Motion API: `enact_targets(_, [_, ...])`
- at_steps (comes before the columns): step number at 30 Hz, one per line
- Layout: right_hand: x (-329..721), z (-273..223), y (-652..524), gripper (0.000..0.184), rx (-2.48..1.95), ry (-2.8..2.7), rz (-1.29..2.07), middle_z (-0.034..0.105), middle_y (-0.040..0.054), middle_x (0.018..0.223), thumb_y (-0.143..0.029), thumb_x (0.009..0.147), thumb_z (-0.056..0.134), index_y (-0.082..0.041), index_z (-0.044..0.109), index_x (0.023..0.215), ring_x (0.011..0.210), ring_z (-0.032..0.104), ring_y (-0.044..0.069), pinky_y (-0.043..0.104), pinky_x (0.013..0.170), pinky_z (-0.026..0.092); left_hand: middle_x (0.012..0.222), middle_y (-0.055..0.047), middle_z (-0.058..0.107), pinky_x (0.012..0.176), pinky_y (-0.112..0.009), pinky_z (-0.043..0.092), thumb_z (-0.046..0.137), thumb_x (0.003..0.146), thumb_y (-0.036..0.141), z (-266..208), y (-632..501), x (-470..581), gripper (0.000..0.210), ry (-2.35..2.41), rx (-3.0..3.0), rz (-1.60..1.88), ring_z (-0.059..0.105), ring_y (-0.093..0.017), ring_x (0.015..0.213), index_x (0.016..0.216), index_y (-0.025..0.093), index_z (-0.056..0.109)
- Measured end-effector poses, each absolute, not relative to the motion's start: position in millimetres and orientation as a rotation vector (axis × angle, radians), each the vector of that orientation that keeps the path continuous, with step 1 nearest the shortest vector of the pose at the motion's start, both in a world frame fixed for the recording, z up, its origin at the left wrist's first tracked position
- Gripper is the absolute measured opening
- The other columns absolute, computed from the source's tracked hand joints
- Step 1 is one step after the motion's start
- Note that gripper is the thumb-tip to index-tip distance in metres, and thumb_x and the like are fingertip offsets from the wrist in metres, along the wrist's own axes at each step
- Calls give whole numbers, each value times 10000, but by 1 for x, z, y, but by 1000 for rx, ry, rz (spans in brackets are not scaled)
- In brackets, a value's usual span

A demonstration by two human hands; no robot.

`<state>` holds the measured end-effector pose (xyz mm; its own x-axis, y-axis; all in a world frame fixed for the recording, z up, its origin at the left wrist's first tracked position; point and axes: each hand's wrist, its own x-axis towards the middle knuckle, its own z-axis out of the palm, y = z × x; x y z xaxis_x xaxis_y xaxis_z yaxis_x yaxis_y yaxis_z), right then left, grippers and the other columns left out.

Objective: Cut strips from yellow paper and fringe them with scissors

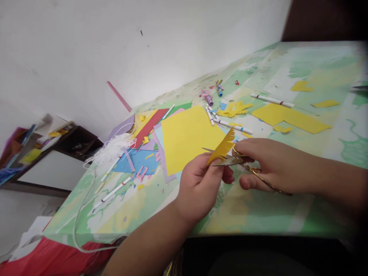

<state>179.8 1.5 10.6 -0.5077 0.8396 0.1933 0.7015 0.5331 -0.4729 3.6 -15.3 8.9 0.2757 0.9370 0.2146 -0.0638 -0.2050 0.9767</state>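
My left hand pinches a strip of yellow paper whose right edge is cut into a fringe. In my right hand are gold-handled scissors, my fingers in and around the loops. Their blades are spread, with the lower part of the yellow strip between them. Both hands are held above the near part of the table. Just beyond them a large yellow sheet lies on top of other coloured sheets.
On the patterned tablecloth lie several markers, yellow offcuts and fringed yellow scraps. Small rolled paper pieces sit near the wall. At left are tangled white string, a red sheet and a low shelf.
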Motion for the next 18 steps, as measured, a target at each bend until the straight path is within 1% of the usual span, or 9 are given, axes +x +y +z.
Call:
enact_targets(5, [179,11,0,378,-1253,-2362,472,500,31,647,-571,673,521,-197,461,675,553,403,149,254,487,286,583,7,565,581,-263,452,494,801,308,9,-17,3,216,853,1467,1157,539,-109,561,645,178,568])
enact_targets(8, [178,11,-1,399,-1243,-2345,518,512,35,655,-594,675,505,-197,469,682,557,415,154,258,490,291,579,13,566,572,-250,446,499,803,297,9,-17,3,207,851,1468,1167,538,-100,554,647,180,570])
enact_targets(13, [178,11,-2,463,-1218,-2339,606,544,59,713,-640,681,465,-184,514,746,609,459,176,283,542,327,571,10,571,571,-244,441,497,805,318,10,-16,3,227,870,1484,1165,536,-97,549,645,175,574])
enact_targets(18, [178,13,-2,462,-1248,-2354,626,540,58,708,-641,683,453,-184,503,731,602,450,176,288,538,332,574,15,572,575,-234,435,504,802,293,10,-16,3,223,856,1495,1155,534,-91,558,624,181,576])
